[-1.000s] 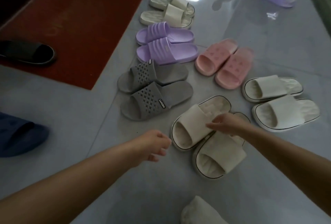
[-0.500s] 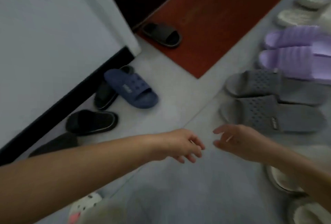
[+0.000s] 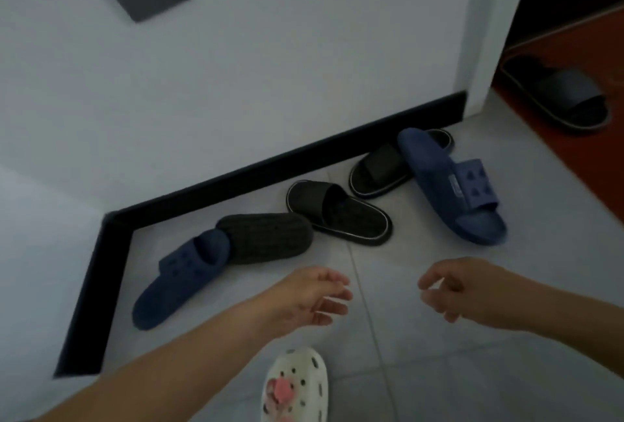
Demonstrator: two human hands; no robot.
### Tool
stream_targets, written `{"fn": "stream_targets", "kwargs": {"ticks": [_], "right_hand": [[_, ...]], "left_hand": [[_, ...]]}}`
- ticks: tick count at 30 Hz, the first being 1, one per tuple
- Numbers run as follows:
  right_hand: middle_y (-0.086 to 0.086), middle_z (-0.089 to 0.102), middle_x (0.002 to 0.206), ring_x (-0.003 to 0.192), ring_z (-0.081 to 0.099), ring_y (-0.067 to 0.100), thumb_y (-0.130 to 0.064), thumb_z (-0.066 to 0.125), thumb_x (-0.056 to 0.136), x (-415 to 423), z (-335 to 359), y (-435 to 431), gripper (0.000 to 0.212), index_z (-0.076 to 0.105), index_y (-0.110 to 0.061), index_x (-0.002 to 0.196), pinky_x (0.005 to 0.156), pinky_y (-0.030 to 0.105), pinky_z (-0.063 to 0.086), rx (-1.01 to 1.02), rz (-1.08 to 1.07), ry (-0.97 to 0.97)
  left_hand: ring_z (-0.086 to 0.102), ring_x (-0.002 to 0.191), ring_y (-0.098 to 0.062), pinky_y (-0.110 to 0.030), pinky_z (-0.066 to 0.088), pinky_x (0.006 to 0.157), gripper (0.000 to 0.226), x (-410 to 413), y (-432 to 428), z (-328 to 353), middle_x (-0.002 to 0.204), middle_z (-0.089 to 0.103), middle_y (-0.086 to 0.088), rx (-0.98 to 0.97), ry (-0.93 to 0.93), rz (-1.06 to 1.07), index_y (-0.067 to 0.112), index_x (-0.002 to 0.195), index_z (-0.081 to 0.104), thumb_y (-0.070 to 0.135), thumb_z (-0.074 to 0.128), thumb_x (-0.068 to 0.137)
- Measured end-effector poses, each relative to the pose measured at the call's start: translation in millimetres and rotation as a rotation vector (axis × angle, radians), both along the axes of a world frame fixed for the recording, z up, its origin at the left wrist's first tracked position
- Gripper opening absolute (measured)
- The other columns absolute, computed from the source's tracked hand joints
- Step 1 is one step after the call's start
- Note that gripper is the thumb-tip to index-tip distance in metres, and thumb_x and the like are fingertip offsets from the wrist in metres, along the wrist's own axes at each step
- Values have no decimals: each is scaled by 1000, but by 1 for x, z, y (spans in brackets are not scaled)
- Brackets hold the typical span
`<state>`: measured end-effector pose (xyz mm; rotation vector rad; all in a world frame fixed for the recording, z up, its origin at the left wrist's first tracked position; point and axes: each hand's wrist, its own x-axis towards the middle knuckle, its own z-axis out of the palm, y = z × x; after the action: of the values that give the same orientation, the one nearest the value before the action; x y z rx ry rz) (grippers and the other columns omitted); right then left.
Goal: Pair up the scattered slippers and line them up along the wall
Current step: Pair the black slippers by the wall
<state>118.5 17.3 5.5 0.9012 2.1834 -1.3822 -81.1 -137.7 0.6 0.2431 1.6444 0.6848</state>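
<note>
Abreast, left hand (image 3: 304,300), right hand (image 3: 469,290), slack-fingered.

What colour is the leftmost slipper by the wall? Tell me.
Navy blue slipper; head view.

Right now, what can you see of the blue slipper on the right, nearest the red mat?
The blue slipper is navy, apparently moulded foam or rubber, with a broad strap pierced by cut-out holes and a pale label on its side. It lies sole down on the floor tiles, heel towards the black skirting, toe pointing away. Its heel overlaps a black slipper. Neither the left hand nor the right hand touches it.
</note>
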Motion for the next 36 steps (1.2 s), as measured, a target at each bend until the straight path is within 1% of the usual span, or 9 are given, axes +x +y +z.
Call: {"fn": "stream_targets", "kwargs": {"ticks": [8, 11, 13, 16, 19, 22, 27, 32, 36], "right_hand": [[-10, 61, 92, 82, 62, 3, -46, 54, 88, -128, -19, -11, 28, 58, -29, 110, 72, 16, 48, -12, -87, -50], [-6, 62, 93, 80, 63, 6, -42, 56, 88, -152, -37, -11, 29, 60, -23, 109, 73, 18, 49, -44, -133, -95], [-4, 63, 95, 75, 64, 5, -39, 57, 89, -166, -48, -12, 30, 58, -20, 112, 66, 15, 48, -79, -195, -105], [0, 62, 100, 77, 65, 8, -44, 51, 91, -176, -61, -13, 35, 54, -18, 114, 70, 21, 51, -92, -289, -93], [4, 64, 99, 88, 65, 17, -53, 37, 93, -172, -69, -9, 45, 57, -15, 106, 86, 33, 52, -37, -356, -100], [1, 63, 87, 81, 60, 14, -57, 35, 91, -158, -74, -6, 46, 59, -18, 91, 72, 27, 47, 13, -342, -135], [-6, 63, 105, 90, 57, 8, -52, 54, 86, -142, -92, -12, 38, 56, -32, 119, 81, 23, 43, 19, -250, -148], [-3, 68, 93, 82, 62, 10, -27, 59, 86, -163, -107, -33, 15, 68, -23, 98, 74, 18, 46, 86, -189, -57], [-6, 60, 65, 61, 56, 9, -27, 59, 83, -188, -109, -17, 10, 62, -19, 77, 56, 23, 43, 201, -472, 44]], "left_hand": [[37, 131, -20, -37, 37, 107, 76, -167, 4, -65, 145, 34, -2, 14, 1061, -534, 22, 140, 29, 38, 70, 79], [30, 137, -24, -41, 31, 111, 91, -227, 6, -81, 151, 30, -3, -103, 1063, -899, 23, 144, 24, 48, 72, 71], [46, 120, -20, -33, 40, 94, 61, -251, 12, -83, 132, 47, 2, -93, 965, -1009, 31, 124, 44, 43, 72, 72], [47, 96, -9, -25, 36, 73, 32, -252, 20, -77, 99, 47, 16, 68, 866, -1017, 42, 88, 43, 35, 71, 73], [38, 90, -3, -26, 30, 73, 29, -219, 25, -67, 92, 42, 22, 317, 956, -1156, 45, 83, 36, 37, 62, 75], [40, 81, -4, -25, 33, 71, 20, -173, 30, -53, 88, 44, 19, 655, 1154, -1052, 40, 84, 37, 34, 54, 76], [49, 74, -17, -31, 40, 71, 17, -113, 0, -86, 84, 57, 2, 998, 1359, -946, 23, 93, 53, 17, 59, 79], [45, 82, -11, -24, 37, 75, 21, -100, -64, -120, 80, 64, 6, 727, 1197, -932, 28, 92, 60, 40, 59, 76], [46, 94, -1, -15, 41, 79, 34, -107, -55, -112, 99, 51, 12, 416, 923, -271, 27, 101, 51, 54, 54, 80]]}}
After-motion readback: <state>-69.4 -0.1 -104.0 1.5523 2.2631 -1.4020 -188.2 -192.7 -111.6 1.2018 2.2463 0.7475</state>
